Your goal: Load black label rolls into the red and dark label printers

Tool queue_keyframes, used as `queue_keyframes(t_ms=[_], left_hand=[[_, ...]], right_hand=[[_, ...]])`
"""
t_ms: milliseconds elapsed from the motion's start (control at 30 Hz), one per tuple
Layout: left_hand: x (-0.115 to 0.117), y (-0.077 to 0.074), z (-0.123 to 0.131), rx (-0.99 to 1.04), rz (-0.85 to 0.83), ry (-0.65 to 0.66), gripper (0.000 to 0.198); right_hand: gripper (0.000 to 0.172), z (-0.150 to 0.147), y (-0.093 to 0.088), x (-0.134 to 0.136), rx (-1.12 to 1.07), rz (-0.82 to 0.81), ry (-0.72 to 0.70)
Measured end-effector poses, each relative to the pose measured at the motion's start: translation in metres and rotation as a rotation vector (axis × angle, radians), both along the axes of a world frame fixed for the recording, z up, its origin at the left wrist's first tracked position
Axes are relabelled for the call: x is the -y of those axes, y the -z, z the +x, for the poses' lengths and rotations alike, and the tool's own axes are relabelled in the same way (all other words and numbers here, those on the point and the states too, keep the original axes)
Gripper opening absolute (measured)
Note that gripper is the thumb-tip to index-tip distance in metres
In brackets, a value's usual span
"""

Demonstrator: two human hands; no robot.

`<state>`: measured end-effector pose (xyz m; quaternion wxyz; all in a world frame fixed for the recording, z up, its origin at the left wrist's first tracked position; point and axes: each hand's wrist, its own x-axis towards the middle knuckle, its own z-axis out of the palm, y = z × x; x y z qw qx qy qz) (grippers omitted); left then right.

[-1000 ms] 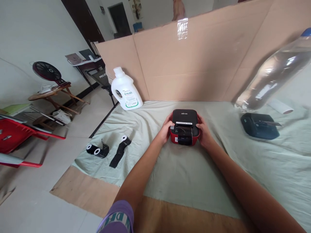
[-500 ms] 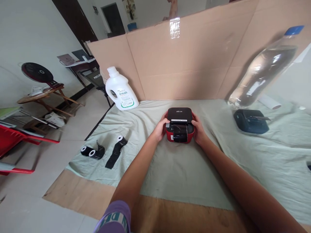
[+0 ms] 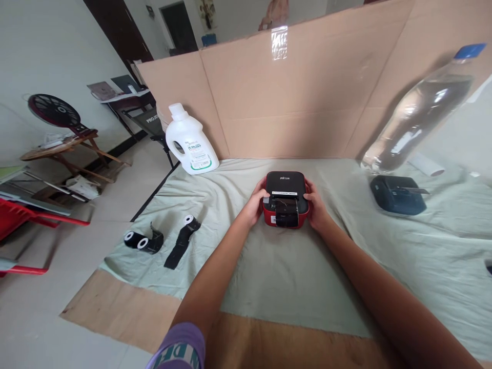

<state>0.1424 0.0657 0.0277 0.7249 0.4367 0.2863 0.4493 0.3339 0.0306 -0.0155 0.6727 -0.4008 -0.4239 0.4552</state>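
Note:
A small red and black label printer [image 3: 286,183] rests on the green cloth, with a strip of black paper [image 3: 286,212] hanging out over its front. Its lid lies down flat. My left hand [image 3: 255,202] is closed around the printer's left side, thumb on the top edge. On the opposite side my right hand [image 3: 315,205] grips it the same way, its thumb near the lid's right edge. Most of the fingers are hidden behind the sides. Left of my arms lie black paper rolls with white cores [image 3: 143,243] and one partly unrolled roll [image 3: 183,241].
A white detergent bottle [image 3: 192,141] stands at the back left against a cardboard wall [image 3: 292,102]. At the right, a large water bottle [image 3: 423,110] leans beside a dark blue device [image 3: 398,195] and a white tube [image 3: 426,165]. A person [image 3: 274,14] is partly visible behind the cardboard.
The printer's lid, slightly raised before, has gone down flat. Both hands stay on the printer's sides. The camera view has shifted slightly.

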Motion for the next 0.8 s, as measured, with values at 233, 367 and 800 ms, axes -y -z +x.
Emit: queue_keyframes(t_ms=[233, 367, 800], left_hand=[[0.004, -0.002, -0.002, -0.035, -0.034, -0.063, 0.067], [0.025, 0.010, 0.000, -0.116, 0.001, -0.287, 0.045], [-0.033, -0.047, -0.138, -0.215, 0.011, -0.535, 0.031]], right_hand=[[0.050, -0.002, 0.000, 0.007, 0.048, 0.010, 0.071], [0.056, 0.001, 0.001, 0.036, 0.084, -0.023, -0.044], [0.091, -0.154, -0.056, -0.038, 0.466, 0.351, -0.178]])
